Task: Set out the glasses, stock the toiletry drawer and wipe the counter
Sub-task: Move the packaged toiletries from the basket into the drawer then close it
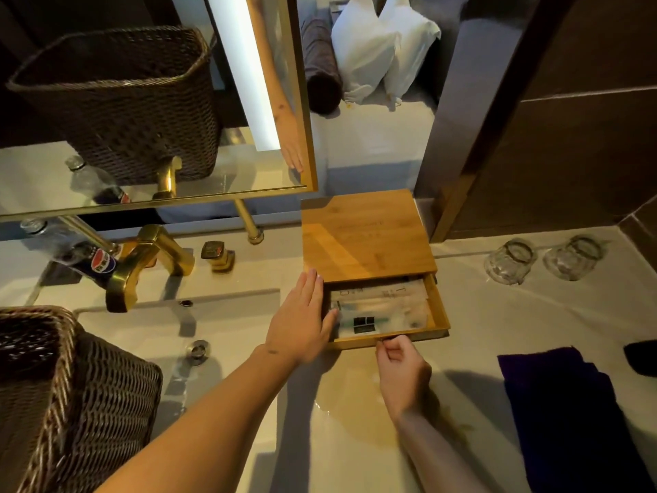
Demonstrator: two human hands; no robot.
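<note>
Two hands at the half-open drawer [438,307]: left hand [300,320] flat, right hand [400,364] fingers pinching its front edge.

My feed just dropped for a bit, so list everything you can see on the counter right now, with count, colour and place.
bamboo drawer box: 1, tan, centre, drawer partly open
sealed toiletry packets: several, pale, inside drawer
clear drinking glasses: 2, upside down, right of box
folded cloth: 1, dark purple, right front
brass faucet: 1, gold, behind sink
plastic cola bottle: 1, clear, left of faucet
wicker basket: 1, brown, left front
left hand: flat, at drawer's left side
right hand: pinching drawer front
</note>
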